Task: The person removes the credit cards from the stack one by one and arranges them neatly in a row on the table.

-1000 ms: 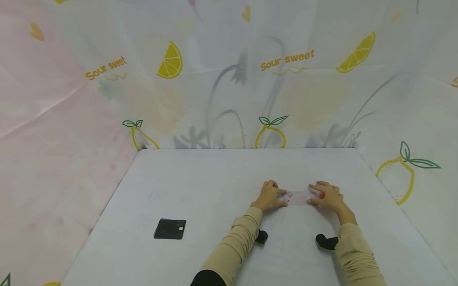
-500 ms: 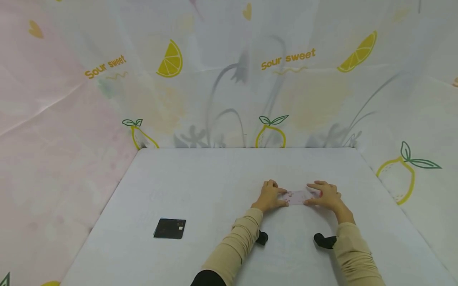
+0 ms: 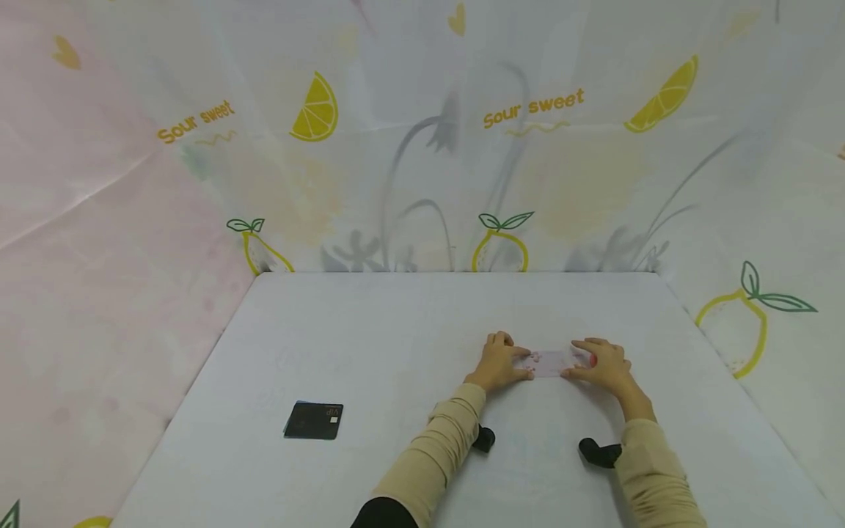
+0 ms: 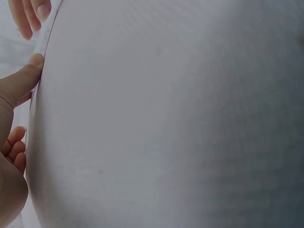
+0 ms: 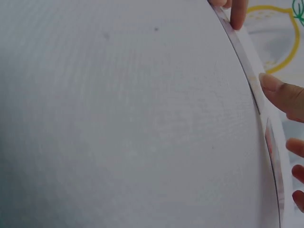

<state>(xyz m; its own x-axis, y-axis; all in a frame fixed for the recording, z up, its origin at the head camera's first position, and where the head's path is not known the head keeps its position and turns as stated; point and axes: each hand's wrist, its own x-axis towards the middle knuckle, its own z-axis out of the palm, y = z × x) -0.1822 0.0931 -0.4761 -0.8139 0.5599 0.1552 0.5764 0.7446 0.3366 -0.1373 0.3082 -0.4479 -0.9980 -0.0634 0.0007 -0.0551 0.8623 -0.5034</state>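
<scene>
On the white table, right of centre in the head view, a pale pink card (image 3: 548,364) with reddish marks lies flat between the hands. My left hand (image 3: 496,364) touches its left end, with the straight thumb at the near edge and the index finger at the far edge. My right hand (image 3: 602,365) reaches over the other end, thumb and index finger spread apart. In the right wrist view, the pink card (image 5: 244,64) shows edge-on beside the right thumb (image 5: 273,85). A second card (image 5: 270,142) with a red patch lies below the right hand, partly hidden by it in the head view.
A black card (image 3: 313,421) marked VIP lies on the left of the white table (image 3: 396,330), overlapping a bluish card. Black rounded pieces (image 3: 599,452) sit at the wrists. A lemon-printed cloth (image 3: 422,147) stands behind the table and at its sides.
My right hand has shifted slightly left, its thumb a little closer to the left hand. The left hand has hardly moved, and the black card stays in place.
</scene>
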